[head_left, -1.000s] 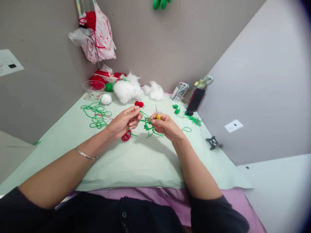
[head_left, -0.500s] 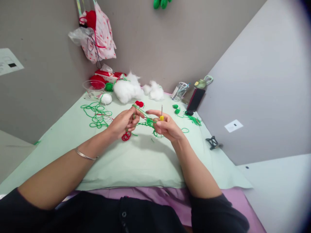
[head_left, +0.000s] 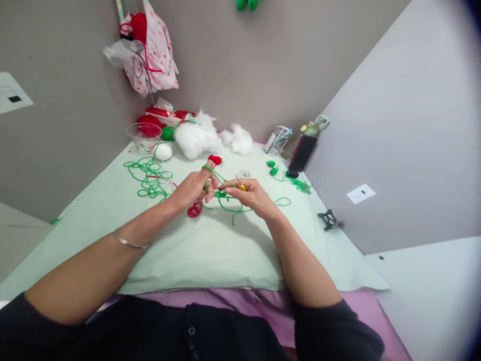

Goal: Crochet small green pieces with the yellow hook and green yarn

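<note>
Green yarn (head_left: 224,180) runs taut from the raised index finger of my left hand (head_left: 193,189), whose other fingers are curled round the yarn. My right hand (head_left: 252,195) pinches a crochet hook (head_left: 242,188) with a yellow grip, its metal shaft tilted up to the left. Between and just below my fingertips hangs a small green crocheted piece (head_left: 221,194), partly hidden by them. A loose green strand trails from it under my right hand. Beneath my left hand lies a coil of red yarn (head_left: 194,209).
Tangled green yarn (head_left: 148,175) and a white ball (head_left: 164,152) lie left on the pale green cloth (head_left: 210,255). White stuffing (head_left: 197,136), a clear tub (head_left: 144,133) and a tissue box (head_left: 163,117) stand behind. To the right are a clear cup (head_left: 278,140), a phone (head_left: 302,153) and a black stand (head_left: 329,220).
My right hand has moved left, close to my left fingers, and turned. The hook has gone from upright to tilted left. The crocheted piece sits lower and a little farther left.
</note>
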{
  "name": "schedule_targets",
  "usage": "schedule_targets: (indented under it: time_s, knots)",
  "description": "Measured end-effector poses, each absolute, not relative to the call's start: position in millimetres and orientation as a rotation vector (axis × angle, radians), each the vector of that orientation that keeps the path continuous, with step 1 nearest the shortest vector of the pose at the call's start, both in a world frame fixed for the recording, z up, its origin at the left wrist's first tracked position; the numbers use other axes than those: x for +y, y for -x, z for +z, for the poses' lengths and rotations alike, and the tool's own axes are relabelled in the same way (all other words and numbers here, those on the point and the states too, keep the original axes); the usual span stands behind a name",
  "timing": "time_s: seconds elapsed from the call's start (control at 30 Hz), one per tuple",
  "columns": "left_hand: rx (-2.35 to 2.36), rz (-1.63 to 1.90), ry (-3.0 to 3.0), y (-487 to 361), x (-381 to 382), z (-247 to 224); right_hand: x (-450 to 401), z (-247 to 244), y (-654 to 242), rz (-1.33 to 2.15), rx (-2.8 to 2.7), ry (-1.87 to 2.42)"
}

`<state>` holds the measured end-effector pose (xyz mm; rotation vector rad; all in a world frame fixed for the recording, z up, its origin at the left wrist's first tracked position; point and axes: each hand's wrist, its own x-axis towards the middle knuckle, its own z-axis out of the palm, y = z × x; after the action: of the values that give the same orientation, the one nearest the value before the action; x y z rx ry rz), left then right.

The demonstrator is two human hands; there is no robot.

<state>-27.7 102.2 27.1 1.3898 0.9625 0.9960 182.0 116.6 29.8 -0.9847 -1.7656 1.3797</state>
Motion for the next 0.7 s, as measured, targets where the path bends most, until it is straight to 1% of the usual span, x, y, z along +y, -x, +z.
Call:
schedule_targets:
  time_s: [0.13, 0.3, 0.37, 0.47, 0.57, 0.63, 0.7]
  knots:
    - [0.969, 0.937, -1.364, 30.6, 107.2, 24.4, 117.8, 31.4, -183.6, 1.309, -1.636, 0.978]
    - [0.985, 0.967, -1.302, 35.9, 115.7, 22.8, 122.0, 42.1, -198.8, 1.516, -1.435, 0.724]
    - [0.996, 0.974, -1.293, 36.6, 117.1, 22.0, 124.1, 43.6, -203.3, 1.530, -1.394, 0.676]
    - [0.996, 0.951, -1.311, 34.0, 115.8, 19.4, 123.8, 39.7, -198.9, 1.461, -1.428, 0.758]
    - [0.985, 0.898, -1.381, 28.1, 112.1, 15.8, 117.3, 31.5, -181.1, 1.296, -1.586, 0.879]
    - [0.982, 0.873, -1.413, 24.9, 109.8, 14.6, 111.7, 27.6, -169.2, 1.198, -1.726, 0.863]
    - [0.985, 0.879, -1.412, 24.0, 108.4, 15.9, 108.2, 27.3, -164.9, 1.218, -1.759, 0.830]
